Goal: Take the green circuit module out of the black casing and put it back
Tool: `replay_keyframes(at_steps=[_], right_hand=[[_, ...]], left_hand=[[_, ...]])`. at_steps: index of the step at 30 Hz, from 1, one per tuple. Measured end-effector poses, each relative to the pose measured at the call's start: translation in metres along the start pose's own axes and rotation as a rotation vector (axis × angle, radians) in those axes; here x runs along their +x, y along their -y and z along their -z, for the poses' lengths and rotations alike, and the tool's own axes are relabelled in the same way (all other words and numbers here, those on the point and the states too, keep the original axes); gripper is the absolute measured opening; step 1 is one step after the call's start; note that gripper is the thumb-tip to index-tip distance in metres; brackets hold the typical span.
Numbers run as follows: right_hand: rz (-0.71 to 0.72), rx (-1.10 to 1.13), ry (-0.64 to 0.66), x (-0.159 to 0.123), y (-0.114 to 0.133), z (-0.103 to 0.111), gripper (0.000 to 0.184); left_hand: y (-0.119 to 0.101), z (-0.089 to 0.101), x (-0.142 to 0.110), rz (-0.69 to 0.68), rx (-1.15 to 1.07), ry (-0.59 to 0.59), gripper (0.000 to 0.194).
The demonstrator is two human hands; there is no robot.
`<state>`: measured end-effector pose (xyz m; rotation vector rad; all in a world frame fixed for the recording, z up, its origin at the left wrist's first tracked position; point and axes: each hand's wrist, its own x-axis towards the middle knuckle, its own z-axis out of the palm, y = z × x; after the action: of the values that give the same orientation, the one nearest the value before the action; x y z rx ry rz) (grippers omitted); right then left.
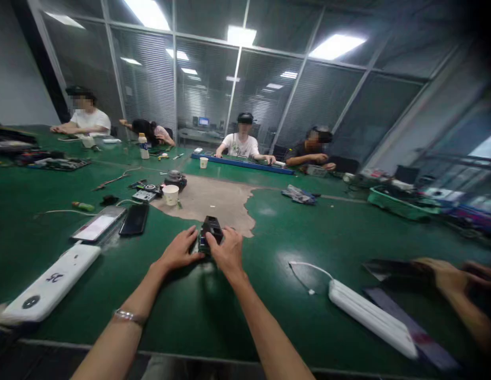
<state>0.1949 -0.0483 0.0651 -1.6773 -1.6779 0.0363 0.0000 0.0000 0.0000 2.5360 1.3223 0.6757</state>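
A small black device [212,226] with square openings on top and a strip of circuit board along its near side stands on the green table [277,311]. My right hand [228,252] grips it from the right, thumb pressed on the near face and fingers behind. My left hand [181,248] rests at its left side, fingers curved toward it with the fingertips by its lower edge. Whether the left fingers squeeze the device is hard to make out. A metal bracelet [128,315] circles my left wrist.
Left of my hands lie a black phone [134,219], a lit phone [98,224] and a white power bank [51,282]. A paper cup [171,195] stands beyond. To the right are a white power strip [372,316] and another person's hands [446,274]. Several people sit opposite.
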Motion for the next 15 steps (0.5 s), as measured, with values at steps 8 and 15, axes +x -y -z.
replay_keyframes(at_steps=[8, 15], right_hand=[[-0.037, -0.064, 0.046, -0.002, 0.022, -0.001, 0.041], [-0.029, -0.108, 0.099, -0.013, 0.016, -0.009, 0.041]], left_hand=[[0.001, -0.001, 0.001, 0.012, -0.017, 0.009, 0.081], [0.007, -0.006, 0.001, -0.01, -0.042, -0.027, 0.094]])
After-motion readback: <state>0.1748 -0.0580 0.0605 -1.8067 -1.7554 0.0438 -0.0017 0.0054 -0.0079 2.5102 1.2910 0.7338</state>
